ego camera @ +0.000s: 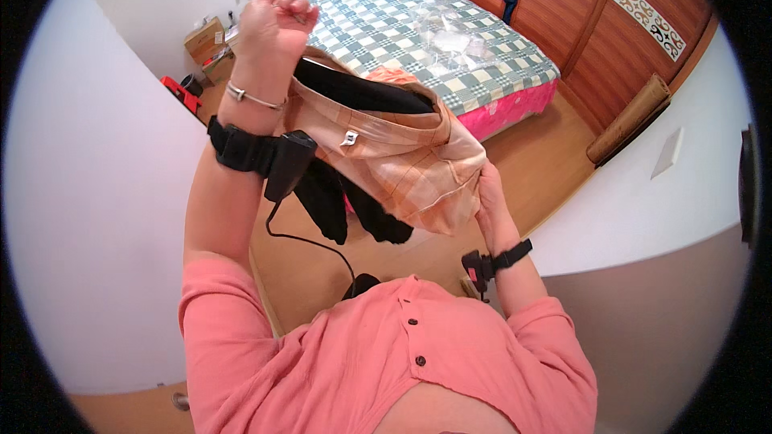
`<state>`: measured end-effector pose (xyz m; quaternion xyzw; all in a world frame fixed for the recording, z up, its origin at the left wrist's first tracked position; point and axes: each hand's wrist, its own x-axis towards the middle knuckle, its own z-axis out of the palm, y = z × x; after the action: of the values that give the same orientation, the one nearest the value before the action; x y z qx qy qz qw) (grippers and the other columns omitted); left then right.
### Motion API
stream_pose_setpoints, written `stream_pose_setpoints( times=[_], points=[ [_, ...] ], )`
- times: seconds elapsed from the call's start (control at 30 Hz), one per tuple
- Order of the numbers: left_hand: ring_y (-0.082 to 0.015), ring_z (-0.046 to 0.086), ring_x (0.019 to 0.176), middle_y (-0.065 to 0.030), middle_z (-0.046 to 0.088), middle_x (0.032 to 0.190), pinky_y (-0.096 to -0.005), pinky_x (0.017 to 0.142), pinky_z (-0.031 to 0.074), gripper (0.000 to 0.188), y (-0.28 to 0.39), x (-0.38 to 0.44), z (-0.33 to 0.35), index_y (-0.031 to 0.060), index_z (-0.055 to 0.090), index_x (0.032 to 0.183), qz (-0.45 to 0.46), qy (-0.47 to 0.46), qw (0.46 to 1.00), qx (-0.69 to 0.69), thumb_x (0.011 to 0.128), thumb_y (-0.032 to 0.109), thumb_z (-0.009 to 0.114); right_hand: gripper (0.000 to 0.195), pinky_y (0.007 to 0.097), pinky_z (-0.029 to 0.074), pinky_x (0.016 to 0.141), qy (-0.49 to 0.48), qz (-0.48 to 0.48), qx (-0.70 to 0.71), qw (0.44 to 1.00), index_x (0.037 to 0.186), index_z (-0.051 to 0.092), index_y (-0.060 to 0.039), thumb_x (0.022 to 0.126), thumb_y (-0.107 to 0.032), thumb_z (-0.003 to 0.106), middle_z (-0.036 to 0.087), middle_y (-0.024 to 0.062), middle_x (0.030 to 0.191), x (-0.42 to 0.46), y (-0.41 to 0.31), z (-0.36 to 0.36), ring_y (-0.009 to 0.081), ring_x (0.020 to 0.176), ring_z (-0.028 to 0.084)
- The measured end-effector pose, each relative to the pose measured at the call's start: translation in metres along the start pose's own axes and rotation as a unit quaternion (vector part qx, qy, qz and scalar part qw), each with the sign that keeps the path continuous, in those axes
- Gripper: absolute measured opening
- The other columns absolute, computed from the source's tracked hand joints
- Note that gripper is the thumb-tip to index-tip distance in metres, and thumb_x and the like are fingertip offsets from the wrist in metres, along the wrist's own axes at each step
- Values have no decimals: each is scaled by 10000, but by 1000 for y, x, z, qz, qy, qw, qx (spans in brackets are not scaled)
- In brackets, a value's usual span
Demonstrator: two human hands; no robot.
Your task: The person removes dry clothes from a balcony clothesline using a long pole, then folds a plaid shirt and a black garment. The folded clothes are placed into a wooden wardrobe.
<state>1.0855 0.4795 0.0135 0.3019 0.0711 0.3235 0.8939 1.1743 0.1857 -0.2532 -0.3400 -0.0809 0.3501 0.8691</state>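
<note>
My left hand [278, 21] is raised at the upper left with its fingers curled; a thin greyish bit shows at the fingertips, too small to name. Right below it hangs an orange and cream plaid garment [386, 163], its wide opening facing up and a small white label inside the edge. Black cloth [362, 87] shows within that opening, and two black fabric ends [322, 202] dangle beneath the plaid one. My right hand [491, 193] grips the plaid garment at its lower right side, fingers partly hidden behind the cloth. Both wrists wear black strapped devices.
Beyond the garments stands a bed with a checked cover [380, 24], clear plastic packaging [452, 42] lying on it. Wooden sliding wardrobe doors [603, 36] and a brown roll [630, 120] are at the right. Cardboard boxes [205, 39] sit at the back left. White walls flank both sides.
</note>
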Motion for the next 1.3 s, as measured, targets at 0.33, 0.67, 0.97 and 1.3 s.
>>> stream_pose_setpoints(
  times=[0.33,0.67,0.97,1.3],
  points=[
    [-216,472,774,-70,433,774,-438,902,338,165,-31,123,54,6,378,910,-106,-102,989,-20,954,165,385,403,297,483,722,228,-130,-534,804,999,612,1,929,-393,566,644,41,891,90,-22,-89,137,814,594],
    [-219,471,753,-61,453,781,-464,869,397,148,-117,231,142,12,412,881,-74,-416,905,-43,960,135,389,316,346,502,653,231,-439,-710,500,1094,579,-34,794,-63,674,611,134,852,65,-131,63,320,723,609],
    [-160,448,522,-57,500,597,-337,539,421,221,-237,231,191,15,499,639,4,-318,946,66,845,2,420,260,327,483,658,326,-444,-683,479,999,639,-2,939,-161,443,630,160,824,34,-222,116,326,758,624],
    [-126,309,482,8,358,598,-376,650,429,178,-380,206,272,70,400,740,-291,-376,878,52,913,26,399,416,374,484,701,404,-157,-664,609,1007,652,-14,937,-377,462,675,138,849,45,-317,-38,296,701,600]
  ],
)
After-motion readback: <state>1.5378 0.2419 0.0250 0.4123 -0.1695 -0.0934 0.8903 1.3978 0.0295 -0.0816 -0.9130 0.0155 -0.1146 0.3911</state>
